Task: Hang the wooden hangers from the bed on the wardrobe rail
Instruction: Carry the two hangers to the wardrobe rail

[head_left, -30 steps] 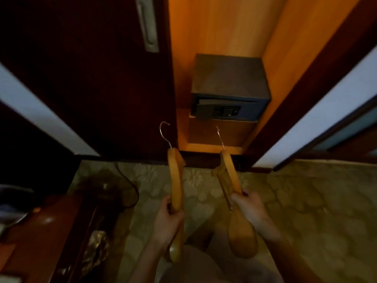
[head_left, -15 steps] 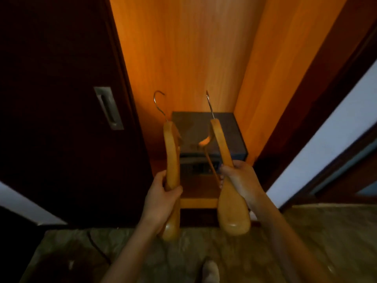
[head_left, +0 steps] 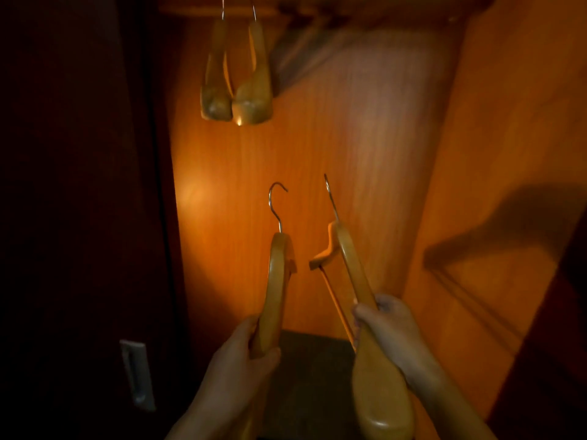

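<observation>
I hold one wooden hanger in each hand, both upright with their metal hooks pointing up inside the open wardrobe. My left hand (head_left: 244, 360) grips the lower arm of the left hanger (head_left: 277, 281). My right hand (head_left: 389, 328) grips the right hanger (head_left: 355, 274), whose broad end hangs below my fist. Two more wooden hangers (head_left: 236, 77) hang side by side at the top left, their hooks running up to the rail (head_left: 197, 9), which is barely visible at the frame's top edge.
A dark sliding door (head_left: 79, 217) with a metal recessed handle (head_left: 137, 374) closes off the left side. The dark safe top (head_left: 311, 369) lies below my hands. Orange wood panels form the back and right wall (head_left: 508, 154). Something grey hangs blurred at the top (head_left: 305, 55).
The view has tilted up from the floor and safe to the wardrobe's upper part. Both hands have risen with their hangers, and the two hung hangers have come into sight.
</observation>
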